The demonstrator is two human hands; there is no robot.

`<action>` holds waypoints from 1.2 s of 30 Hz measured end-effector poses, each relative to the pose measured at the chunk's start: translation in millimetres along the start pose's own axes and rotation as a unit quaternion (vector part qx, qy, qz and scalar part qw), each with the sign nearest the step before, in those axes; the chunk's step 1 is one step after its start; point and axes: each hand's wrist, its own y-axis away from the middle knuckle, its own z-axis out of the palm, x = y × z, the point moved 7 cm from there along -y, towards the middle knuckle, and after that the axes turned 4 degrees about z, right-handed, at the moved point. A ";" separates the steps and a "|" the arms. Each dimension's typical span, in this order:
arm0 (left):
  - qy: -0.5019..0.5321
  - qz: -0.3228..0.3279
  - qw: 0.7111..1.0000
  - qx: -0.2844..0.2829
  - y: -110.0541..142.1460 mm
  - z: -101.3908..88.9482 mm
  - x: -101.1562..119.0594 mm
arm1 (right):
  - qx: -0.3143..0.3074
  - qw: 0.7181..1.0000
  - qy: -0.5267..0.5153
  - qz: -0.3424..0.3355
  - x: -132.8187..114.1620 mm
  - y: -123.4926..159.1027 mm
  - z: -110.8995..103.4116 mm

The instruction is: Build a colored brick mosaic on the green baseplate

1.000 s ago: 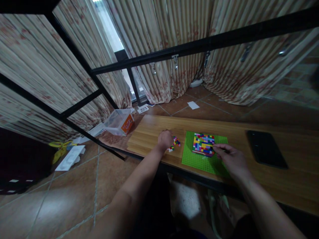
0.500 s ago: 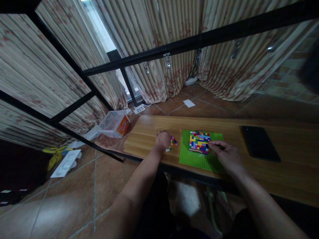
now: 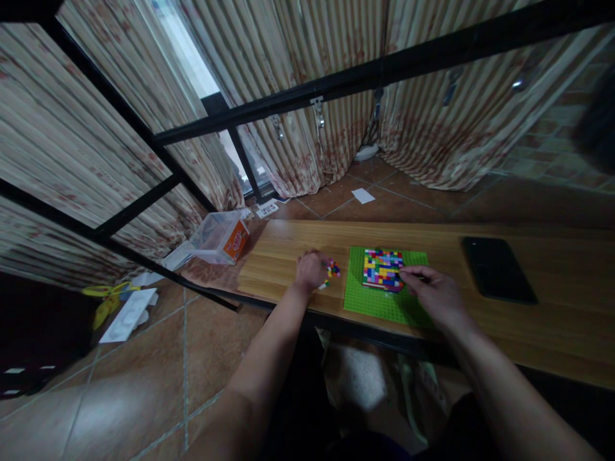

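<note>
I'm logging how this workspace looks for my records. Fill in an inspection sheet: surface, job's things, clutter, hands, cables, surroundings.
Surface: wood-grain tabletop.
Job's things: multicoloured brick build on a green baseplate; loose bricks left of the baseplate.
Clutter: dark flat device at right; clear box with an orange label beyond the wood-grain's left end.
Left hand: beside the loose bricks; whether it holds one, cannot tell.
Right hand: fingertips at the build's right edge.
Cables: nothing clearly seen.
Surroundings: striped curtains, dark frame, tiled floor with white paper.
</note>
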 end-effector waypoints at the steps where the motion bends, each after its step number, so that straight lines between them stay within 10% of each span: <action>1: 0.005 0.013 1.000 -0.004 0.6 0.6 3.8 | -0.001 1.000 -0.001 -0.001 1.2 -0.4 0.3; 36: 0.030 -0.018 0.999 -0.034 -3.0 17.5 18.6 | -0.004 1.000 -0.009 -0.004 3.9 -1.0 0.6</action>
